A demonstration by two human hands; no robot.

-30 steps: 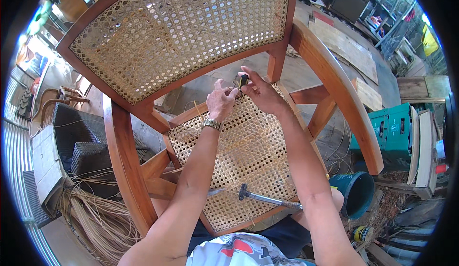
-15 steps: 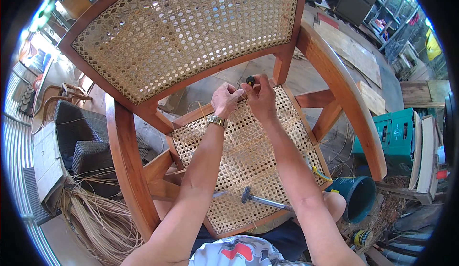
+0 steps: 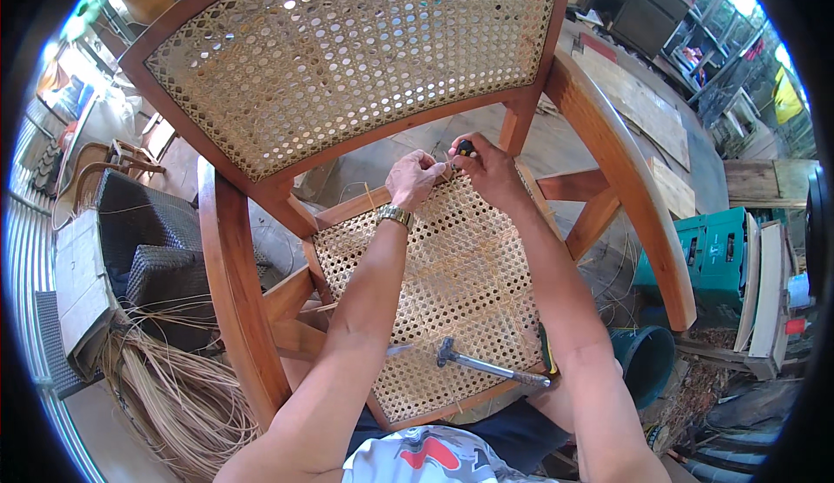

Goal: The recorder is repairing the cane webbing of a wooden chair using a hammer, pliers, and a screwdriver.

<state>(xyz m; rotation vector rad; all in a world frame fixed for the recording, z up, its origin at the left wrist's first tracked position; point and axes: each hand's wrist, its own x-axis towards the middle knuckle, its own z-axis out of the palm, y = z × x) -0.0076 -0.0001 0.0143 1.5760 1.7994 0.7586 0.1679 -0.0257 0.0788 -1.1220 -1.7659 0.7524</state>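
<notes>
A wooden armchair with a woven cane seat [image 3: 443, 283] and a cane backrest [image 3: 347, 75] stands before me. At the seat's far edge, my right hand [image 3: 495, 175] is closed around a short black handle with yellow marks [image 3: 466, 148]; the tool's working end is hidden. Close beside it, my left hand [image 3: 412, 179] pinches thumb and fingers together at the back rail. Whatever lies between those fingertips is too small to make out. A hammer [image 3: 491, 365] rests on the front of the seat, its head toward the left. A thin pale blade-like piece [image 3: 398, 349] shows beside my left forearm.
Curved wooden armrests [image 3: 621, 170] flank both arms. Bundled cane strands [image 3: 182, 396] lie on the floor at left, near dark woven furniture [image 3: 161, 257]. At right stand a green crate [image 3: 708, 253] and a dark green bucket [image 3: 645, 363].
My right hand has shifted slightly right and turned, tilting the black handle. My left hand stays at the back rail. The view has shifted a little.
</notes>
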